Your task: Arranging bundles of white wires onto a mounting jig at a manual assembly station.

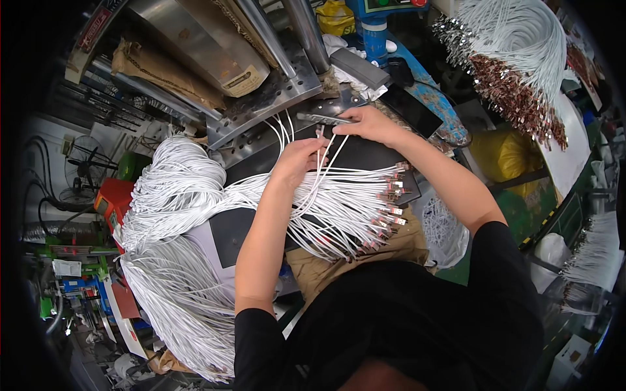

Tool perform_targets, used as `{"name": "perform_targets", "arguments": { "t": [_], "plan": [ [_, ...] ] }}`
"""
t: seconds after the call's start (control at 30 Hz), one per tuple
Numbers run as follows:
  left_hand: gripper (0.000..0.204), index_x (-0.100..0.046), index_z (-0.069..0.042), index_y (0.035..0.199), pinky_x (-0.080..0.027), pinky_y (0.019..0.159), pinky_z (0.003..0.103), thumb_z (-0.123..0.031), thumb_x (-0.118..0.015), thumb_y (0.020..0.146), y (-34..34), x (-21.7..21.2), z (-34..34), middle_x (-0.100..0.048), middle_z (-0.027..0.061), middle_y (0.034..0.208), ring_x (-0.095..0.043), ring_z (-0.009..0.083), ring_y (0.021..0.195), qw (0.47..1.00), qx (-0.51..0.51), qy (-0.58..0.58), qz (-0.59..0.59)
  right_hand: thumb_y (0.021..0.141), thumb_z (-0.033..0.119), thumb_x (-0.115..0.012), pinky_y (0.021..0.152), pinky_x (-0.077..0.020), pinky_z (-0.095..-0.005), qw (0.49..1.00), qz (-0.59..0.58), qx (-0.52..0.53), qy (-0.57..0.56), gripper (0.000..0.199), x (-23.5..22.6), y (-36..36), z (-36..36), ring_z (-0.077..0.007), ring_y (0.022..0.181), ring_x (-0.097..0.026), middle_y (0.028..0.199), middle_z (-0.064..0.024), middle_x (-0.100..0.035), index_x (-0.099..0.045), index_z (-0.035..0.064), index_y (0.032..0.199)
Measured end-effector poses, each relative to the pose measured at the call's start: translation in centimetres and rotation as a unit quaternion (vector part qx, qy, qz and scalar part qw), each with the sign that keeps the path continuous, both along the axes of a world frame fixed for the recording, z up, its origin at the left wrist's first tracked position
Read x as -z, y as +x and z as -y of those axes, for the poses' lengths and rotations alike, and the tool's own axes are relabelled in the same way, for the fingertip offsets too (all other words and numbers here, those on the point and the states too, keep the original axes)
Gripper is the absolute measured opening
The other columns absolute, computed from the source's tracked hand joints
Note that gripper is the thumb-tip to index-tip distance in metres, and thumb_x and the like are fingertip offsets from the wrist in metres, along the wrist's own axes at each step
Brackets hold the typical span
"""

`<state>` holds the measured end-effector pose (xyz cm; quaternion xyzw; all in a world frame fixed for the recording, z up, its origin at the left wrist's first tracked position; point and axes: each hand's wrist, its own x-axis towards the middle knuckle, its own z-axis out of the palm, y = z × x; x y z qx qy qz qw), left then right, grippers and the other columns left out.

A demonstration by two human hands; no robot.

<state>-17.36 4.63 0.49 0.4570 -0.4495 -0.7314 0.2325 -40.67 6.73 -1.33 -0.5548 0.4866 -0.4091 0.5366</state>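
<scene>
A thick bundle of white cables [339, 202] lies across the black work surface in front of me, its connector ends fanned to the right. My left hand [303, 159] is closed around a few white cables lifted from this bundle, with a small connector near its fingertips. Just beyond and to the right, my right hand [372, 127] pinches a white cable between thumb and fingers. A narrow grey metal piece [323, 119] extends left from beside the right fingertips; whether those fingers also grip it is unclear. Some thin white cables [282, 130] run up under the press.
The metal press [261, 107] with upright rods stands at the far left. Coiled white cables [176, 176] hang at the left. A blue post [373, 39] with buttons rises at the back. More cables with copper-coloured ends [515, 98] lie far right, near a yellow bag [502, 156].
</scene>
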Motion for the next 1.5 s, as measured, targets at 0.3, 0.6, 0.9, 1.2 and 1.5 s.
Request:
{"name": "perform_targets", "arguments": {
  "t": [0.3, 0.6, 0.9, 1.2, 1.5],
  "plan": [
    [0.018, -0.067, -0.005, 0.080, -0.045, 0.056, 0.025, -0.021, -0.069, 0.089, -0.6, 1.5, 0.2, -0.064, 0.0017, 0.072, -0.059, 0.0108, 0.059, 0.990, 0.034, -0.095, 0.095, 0.082, 0.032, -0.082, 0.080, -0.0497, -0.0274, 0.997, -0.060, -0.018, -0.037, 0.048, -0.3, 0.0, -0.8, -0.0128, 0.088, -0.065, 0.098, -0.0089, -0.073, -0.068, -0.0020, 0.112],
    [0.026, -0.060, -0.005, 0.071, -0.037, 0.049, 0.024, -0.018, -0.070, 0.091, -2.2, 0.9, -2.1, -0.058, -0.0006, 0.063, -0.049, 0.0073, 0.050, 0.962, -0.066, -0.207, 0.165, 0.078, 0.039, -0.083, 0.079, -0.0497, -0.0290, 0.996, -0.088, 0.000, -0.029, 0.053, -0.5, 0.0, -1.0, -0.0147, 0.086, -0.066, 0.094, -0.0096, -0.073, -0.070, 0.0006, 0.111],
    [0.023, -0.063, -0.003, 0.076, -0.044, 0.053, 0.026, -0.021, -0.070, 0.089, -1.6, 1.7, -1.4, -0.064, 0.0017, 0.066, -0.056, 0.0088, 0.054, 0.954, -0.046, -0.224, 0.195, 0.079, 0.037, -0.084, 0.078, -0.0498, -0.0292, 0.984, -0.166, -0.015, -0.065, 0.050, 0.0, 0.1, -0.7, -0.0143, 0.085, -0.066, 0.093, -0.0092, -0.073, -0.071, 0.0010, 0.111],
    [0.024, -0.070, -0.002, 0.085, -0.045, 0.056, 0.024, -0.024, -0.068, 0.093, -1.3, 1.4, -1.4, -0.068, 0.0022, 0.073, -0.060, 0.0094, 0.059, 0.969, -0.021, -0.190, 0.157, 0.079, 0.034, -0.084, 0.077, -0.0502, -0.0294, 0.993, -0.107, -0.001, -0.053, 0.047, 0.4, -0.1, -0.8, -0.0134, 0.085, -0.066, 0.094, -0.0081, -0.073, -0.071, 0.0018, 0.110],
    [0.035, -0.074, 0.001, 0.101, -0.037, 0.052, 0.023, -0.033, -0.062, 0.100, 1.6, -0.6, 0.3, -0.058, -0.0027, 0.066, -0.049, 0.0064, 0.056, 0.993, 0.017, -0.058, 0.102, 0.084, 0.023, -0.082, 0.081, -0.0497, -0.0273, 0.998, -0.061, -0.018, -0.015, 0.041, -0.2, -0.2, -0.9, -0.0116, 0.089, -0.065, 0.097, -0.0083, -0.073, -0.067, -0.0013, 0.113]
  ]
}}
